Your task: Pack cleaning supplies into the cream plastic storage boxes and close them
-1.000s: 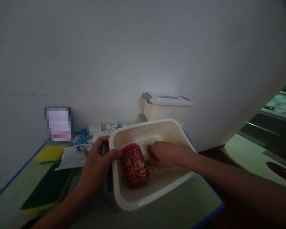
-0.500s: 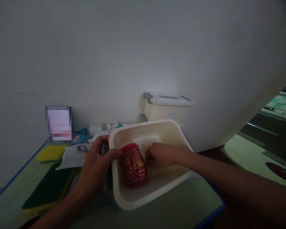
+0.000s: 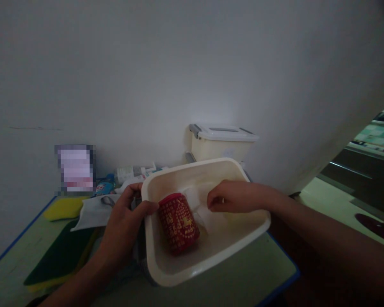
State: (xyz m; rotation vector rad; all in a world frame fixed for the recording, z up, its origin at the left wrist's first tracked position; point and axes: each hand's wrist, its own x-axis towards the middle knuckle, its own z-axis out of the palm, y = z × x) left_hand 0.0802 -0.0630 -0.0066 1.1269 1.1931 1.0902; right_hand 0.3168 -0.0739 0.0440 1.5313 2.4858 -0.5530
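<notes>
My left hand (image 3: 128, 213) grips the left rim of a cream plastic basin (image 3: 166, 277), thumb over the edge and fingers outside. Inside the basin, toward its left, a red cylindrical container with gold characters (image 3: 179, 224) lies tilted. Beside it is a thin whitish piece (image 3: 195, 204) that looks like paper or plastic film. Over the basin's right half hovers my right hand (image 3: 228, 197), its fingers curled together. Whatever those fingers may hold is hidden. The right hand is apart from the red container.
Behind the basin stands a lidded cream storage box (image 3: 224, 143) against the wall. Left on the blue-edged table (image 3: 6, 264) are a yellow sponge (image 3: 65, 207), a green scouring pad (image 3: 57, 256), a white cloth (image 3: 91, 213), a blue-capped bottle (image 3: 105, 187) and a blurred upright panel (image 3: 75, 168).
My right hand has lifted and moved right, away from the red container, uncovering more of the whitish piece. My left hand keeps its grip on the rim; the basin has tilted slightly.
</notes>
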